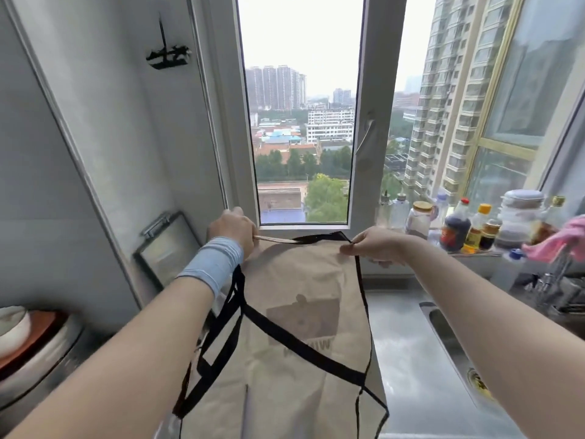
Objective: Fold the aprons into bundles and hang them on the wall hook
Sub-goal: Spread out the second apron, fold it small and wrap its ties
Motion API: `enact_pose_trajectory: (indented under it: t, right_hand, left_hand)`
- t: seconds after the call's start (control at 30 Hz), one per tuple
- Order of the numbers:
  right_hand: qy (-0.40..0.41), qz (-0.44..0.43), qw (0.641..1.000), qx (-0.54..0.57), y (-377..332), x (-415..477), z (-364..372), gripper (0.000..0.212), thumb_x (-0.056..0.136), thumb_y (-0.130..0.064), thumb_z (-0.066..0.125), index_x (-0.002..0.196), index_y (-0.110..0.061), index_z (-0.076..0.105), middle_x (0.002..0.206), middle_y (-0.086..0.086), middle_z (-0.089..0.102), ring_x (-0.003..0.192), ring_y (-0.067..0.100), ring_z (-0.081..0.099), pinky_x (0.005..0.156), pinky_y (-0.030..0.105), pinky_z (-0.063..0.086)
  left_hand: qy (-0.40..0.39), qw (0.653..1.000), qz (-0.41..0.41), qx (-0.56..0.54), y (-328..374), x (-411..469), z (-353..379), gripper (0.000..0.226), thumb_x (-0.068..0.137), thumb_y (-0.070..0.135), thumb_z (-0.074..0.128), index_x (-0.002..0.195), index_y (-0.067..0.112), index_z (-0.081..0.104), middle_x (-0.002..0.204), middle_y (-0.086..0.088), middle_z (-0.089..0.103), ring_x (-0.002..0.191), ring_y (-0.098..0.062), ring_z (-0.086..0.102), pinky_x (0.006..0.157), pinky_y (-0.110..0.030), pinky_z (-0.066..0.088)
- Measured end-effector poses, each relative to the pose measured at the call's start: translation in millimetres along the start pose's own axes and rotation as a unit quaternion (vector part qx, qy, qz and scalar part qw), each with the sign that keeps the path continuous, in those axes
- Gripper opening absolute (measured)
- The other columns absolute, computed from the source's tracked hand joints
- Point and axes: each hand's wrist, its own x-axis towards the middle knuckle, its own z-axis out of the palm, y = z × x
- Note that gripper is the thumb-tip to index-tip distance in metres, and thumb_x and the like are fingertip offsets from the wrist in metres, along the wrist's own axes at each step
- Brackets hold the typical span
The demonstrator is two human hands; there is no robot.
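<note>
Beige cloth edged in black, the apron point(294, 337) hung in mid-air before the window point(304, 122), its top edge stretched between both hands and its lower part draping toward the counter point(408, 359). The left hand point(234, 231), a pale blue band point(212, 264) on its wrist, was closed on the top left corner and strap; the right hand point(376, 245) pinched the top right corner between thumb and fingers. Black straps point(221, 337) dangled loose on the apron's left side. A dark wall hook point(167, 55) sat high on the white wall at left, well apart from the apron. A metal tray point(164, 251) leaned against that wall. Sauce bottles and jars point(468, 226) crowded the sill at right, near a pink cloth point(560, 239). A steel sink point(449, 340) lay at right, set into the grey counter.
</note>
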Motion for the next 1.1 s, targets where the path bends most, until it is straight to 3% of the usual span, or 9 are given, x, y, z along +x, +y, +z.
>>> enact_pose_trajectory:
  t: [0.13,0.33,0.47,0.53,0.63,0.73,0.87,0.97,1.1]
  right_hand:
    - [-0.001,0.07,0.995,0.066,29.6,65.1,-2.1,0.041,0.094,-0.035,0.065,0.064,-0.009,0.055,0.043,0.001,0.051,0.033,0.016,0.035,0.043,0.018,0.027]
    - [0.076,0.116,0.972,0.188,68.0,194.6,36.3,0.019,0.092,-0.016,0.055,0.087,-0.013,0.073,0.08,0.004,0.077,0.065,0.019,0.069,0.049,0.021,0.049]
    - [0.071,0.039,0.994,0.075,99.5,259.2,59.8,0.021,0.096,-0.027,0.053,0.095,-0.015,0.07,0.093,0.003,0.071,0.093,0.027,0.063,0.072,0.03,0.045]
    - [-0.005,0.009,0.999,0.041,110.9,272.2,73.6,0.043,0.096,-0.028,0.053,0.138,-0.02,0.047,0.106,-0.002,0.064,0.098,0.026,0.06,0.076,0.03,0.043]
    - [-0.119,0.037,0.992,0.016,132.7,283.8,103.0,0.099,0.092,-0.019,0.058,0.154,-0.032,-0.018,0.102,0.004,0.065,0.075,0.023,0.061,0.068,0.032,0.046]
    - [-0.115,0.033,0.991,-0.052,161.7,287.0,142.3,0.092,0.09,-0.018,0.057,0.158,-0.024,-0.005,0.149,0.009,0.045,0.12,0.028,0.056,0.099,0.037,0.045]
    - [-0.074,0.004,0.996,-0.052,193.3,264.0,183.1,0.043,0.086,-0.017,0.051,0.128,-0.026,0.053,0.133,0.001,0.054,0.123,0.019,0.052,0.101,0.034,0.043]
    - [-0.095,-0.01,0.995,-0.036,196.5,226.3,195.3,0.02,0.08,-0.02,0.046,0.08,-0.037,0.055,0.088,-0.014,0.062,0.088,0.014,0.06,0.075,0.032,0.05]
    - [-0.163,-0.076,0.98,-0.081,192.4,173.4,210.5,0.017,0.078,-0.016,0.044,0.068,-0.025,0.054,0.073,-0.008,0.063,0.076,0.016,0.058,0.063,0.031,0.045]
  left_hand:
    - [-0.057,0.995,-0.058,-0.048,17.6,53.4,44.3,0.023,0.09,0.042,0.054,0.095,0.029,0.072,0.105,0.002,0.066,0.096,-0.022,0.063,0.083,-0.034,0.053]
    - [-0.152,0.957,-0.164,-0.187,55.2,146.1,118.9,0.016,0.07,0.013,0.064,0.082,0.015,0.075,0.08,-0.004,0.074,0.064,-0.026,0.071,0.07,-0.037,0.06]
    - [-0.195,0.932,-0.135,-0.275,66.8,181.0,172.3,0.063,0.089,0.025,0.06,0.148,0.02,0.037,0.137,-0.011,0.055,0.111,-0.031,0.059,0.091,-0.033,0.049]
    - [-0.23,0.924,-0.112,-0.282,73.4,178.5,197.8,0.093,0.09,0.031,0.062,0.154,0.027,-0.005,0.152,-0.012,0.036,0.125,-0.032,0.051,0.099,-0.034,0.041]
    - [-0.247,0.925,-0.11,-0.266,83.4,165.0,246.3,0.095,0.091,0.029,0.061,0.153,0.03,-0.011,0.152,-0.013,0.033,0.129,-0.033,0.047,0.105,-0.037,0.038]
    - [-0.282,0.91,-0.089,-0.29,94.3,138.1,286.6,0.078,0.09,0.025,0.06,0.153,0.029,0.013,0.145,-0.005,0.044,0.12,-0.026,0.053,0.105,-0.038,0.041]
    - [-0.307,0.897,-0.042,-0.313,116.0,89.5,320.3,0.039,0.09,0.032,0.058,0.127,0.027,0.047,0.12,0.005,0.057,0.096,-0.013,0.057,0.093,-0.031,0.045]
    - [-0.313,0.897,0.013,-0.313,127.5,51.2,326.7,0.027,0.086,0.041,0.06,0.107,0.029,0.05,0.102,0.012,0.057,0.079,-0.011,0.053,0.076,-0.029,0.044]
    - [-0.208,0.913,0.111,-0.332,136.2,0.3,315.5,0.018,0.078,0.041,0.055,0.076,0.026,0.045,0.065,0.007,0.05,0.06,-0.015,0.043,0.059,-0.026,0.035]
